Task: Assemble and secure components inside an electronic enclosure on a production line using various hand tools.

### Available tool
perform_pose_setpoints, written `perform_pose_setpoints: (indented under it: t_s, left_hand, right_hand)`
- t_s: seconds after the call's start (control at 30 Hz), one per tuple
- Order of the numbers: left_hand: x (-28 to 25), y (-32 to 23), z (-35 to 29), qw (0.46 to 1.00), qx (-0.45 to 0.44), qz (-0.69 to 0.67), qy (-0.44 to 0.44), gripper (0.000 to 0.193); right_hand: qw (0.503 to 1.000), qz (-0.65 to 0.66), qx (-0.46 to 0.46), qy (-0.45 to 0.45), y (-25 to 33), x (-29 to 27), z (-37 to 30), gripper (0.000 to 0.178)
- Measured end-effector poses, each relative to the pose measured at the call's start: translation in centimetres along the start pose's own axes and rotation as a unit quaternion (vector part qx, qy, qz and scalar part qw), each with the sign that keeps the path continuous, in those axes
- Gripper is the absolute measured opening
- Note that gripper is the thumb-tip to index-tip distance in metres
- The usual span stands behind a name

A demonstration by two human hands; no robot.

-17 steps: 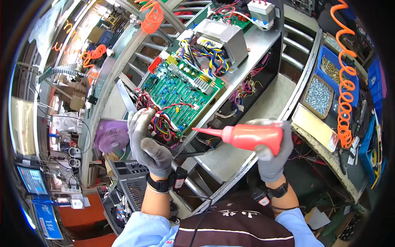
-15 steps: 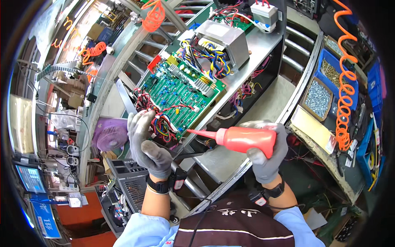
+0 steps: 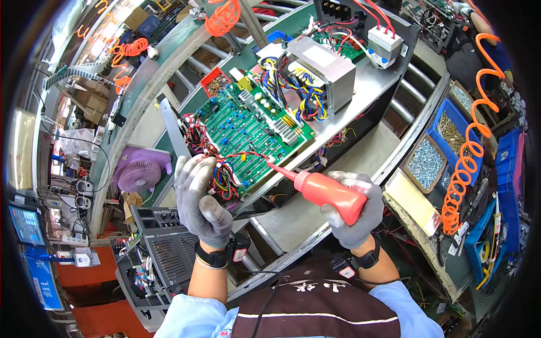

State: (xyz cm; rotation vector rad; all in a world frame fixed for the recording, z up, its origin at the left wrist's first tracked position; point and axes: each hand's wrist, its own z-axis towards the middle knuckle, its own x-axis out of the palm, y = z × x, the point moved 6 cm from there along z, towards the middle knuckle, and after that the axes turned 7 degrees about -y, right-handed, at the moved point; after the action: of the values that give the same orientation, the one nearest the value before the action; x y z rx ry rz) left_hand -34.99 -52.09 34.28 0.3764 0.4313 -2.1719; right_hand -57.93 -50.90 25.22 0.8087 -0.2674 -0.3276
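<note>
My right hand (image 3: 356, 209), in a grey work glove, is wrapped round a red squeeze bottle (image 3: 331, 194). Its tapered nozzle points up and left, with the tip at a white connector on the green circuit board (image 3: 239, 132); whether they touch I cannot tell. My left hand (image 3: 202, 198), also gloved, is open, fingers stretched upward beside a bundle of coloured wires (image 3: 224, 179) at the board's near left corner. Contact between its fingertips and the wires is unclear. Beyond the board, a boxy metal transformer (image 3: 329, 70) with blue, yellow and black leads sits on the metal chassis (image 3: 360, 104).
Roller conveyor bars (image 3: 414, 84) run under the chassis. At right stand a blue bin of brass-coloured screws (image 3: 451, 135) and a box of silver screws (image 3: 425, 163), with an orange coiled hose (image 3: 470, 149) hanging over them. A purple fan (image 3: 138, 172) and a dark slotted housing (image 3: 174, 253) are at left.
The bottle has tilted and its nozzle tip has moved up and right to the white connector. The left hand stays by the wires. The whole view has shifted slightly.
</note>
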Motion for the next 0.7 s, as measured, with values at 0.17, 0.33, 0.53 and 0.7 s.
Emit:
perform_pose_setpoints:
  t_s: [0.17, 0.33, 0.53, 0.7]
  left_hand:
    - [0.6, 0.1, 0.1, 1.0, -0.006, -0.003, -0.003, 0.044]
    - [0.6, 0.1, 0.1, 1.0, -0.007, -0.003, -0.011, 0.042]
    - [0.7, -0.1, 0.4, 1.0, -0.005, 0.01, -0.008, 0.041]
    - [0.7, -0.2, 0.3, 1.0, -0.004, 0.02, -0.011, 0.039]
  right_hand:
    - [0.999, -0.032, -0.036, 0.015, -0.1, -0.5, 0.5, 0.056]
    - [0.999, -0.028, -0.035, 0.025, -0.1, -0.7, 0.9, 0.056]
    - [0.999, -0.005, -0.032, 0.028, -0.8, -0.8, 1.8, 0.055]
    - [0.997, 0.005, -0.042, 0.057, -1.1, -1.0, 2.5, 0.053]
